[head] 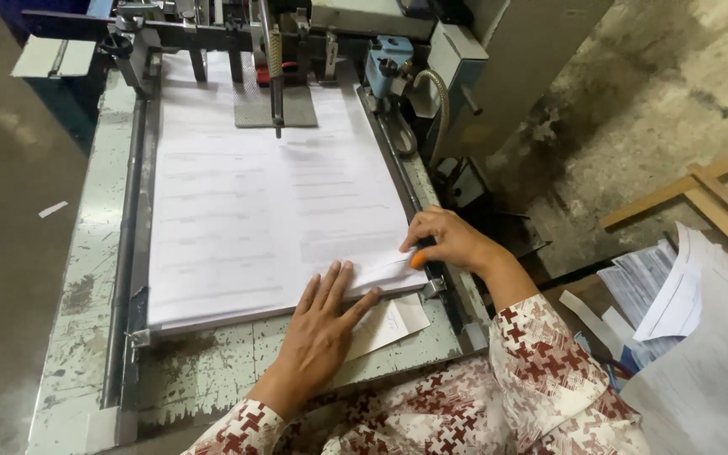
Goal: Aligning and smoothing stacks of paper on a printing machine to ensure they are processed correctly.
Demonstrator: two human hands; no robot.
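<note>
Left hand (318,324) spread flat on paper stack (246,211) near edge, 6 o'clock. Right hand (448,240) at 3 o'clock pinches top sheet corner (389,263). Looks like sheet-lifting step; next needs clean single-sheet separation.

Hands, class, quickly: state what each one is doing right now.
Left hand: open, flat on the near edge of the paper stack.
Right hand: pinching the stack's lifted top sheet corner.
</note>
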